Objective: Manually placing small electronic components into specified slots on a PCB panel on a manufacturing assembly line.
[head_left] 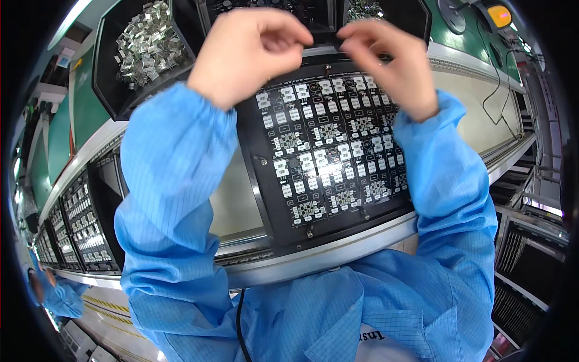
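Observation:
Both hands hover over the far edge of a black carrier frame (265,205), which bears a panel of dark circuit boards (338,151) dotted with white and silver parts. My left hand (250,51) is curled, thumb and forefinger drawn close at its right side. Facing it, my right hand (392,63) is bent in a similar pinch and slightly blurred. A small distance parts the two sets of fingertips. Anything between the fingers is too small or hidden to make out. Just beyond the hands, a black bin (333,24) holds small dark parts.
Small shiny metal pieces (151,45) fill a black bin at far left; another bin of small parts (365,9) is at far right. A metal rail (325,262) runs along the near side. More board carriers (84,223) line up leftward, near another person (63,295). Racks (518,253) stand right.

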Motion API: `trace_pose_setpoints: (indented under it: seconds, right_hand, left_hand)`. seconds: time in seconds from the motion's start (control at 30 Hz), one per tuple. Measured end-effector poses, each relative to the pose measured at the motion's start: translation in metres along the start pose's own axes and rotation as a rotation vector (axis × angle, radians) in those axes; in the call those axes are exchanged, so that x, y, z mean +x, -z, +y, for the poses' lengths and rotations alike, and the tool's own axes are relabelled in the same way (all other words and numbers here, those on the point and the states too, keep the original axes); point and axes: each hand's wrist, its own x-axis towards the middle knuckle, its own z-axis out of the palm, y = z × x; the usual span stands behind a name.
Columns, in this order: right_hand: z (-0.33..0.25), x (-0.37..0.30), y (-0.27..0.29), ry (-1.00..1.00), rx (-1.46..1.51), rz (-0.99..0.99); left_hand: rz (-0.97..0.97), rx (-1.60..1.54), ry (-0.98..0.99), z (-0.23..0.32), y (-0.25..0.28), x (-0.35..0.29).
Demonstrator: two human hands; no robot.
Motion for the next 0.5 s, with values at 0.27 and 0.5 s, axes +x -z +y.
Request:
trace_pose_setpoints:
  seconds: [0.27, 0.5]
  right_hand:
    - [0.087, 0.054, 0.018, -0.162, -0.057, -0.099]
    - [0.083, 0.064, 0.019, -0.177, -0.174, -0.412]
  left_hand:
    - [-0.125, 0.057, -0.125, -0.028, -0.035, -0.005]
    - [-0.092, 0.146, -0.044, -0.028, -0.04, 0.0]
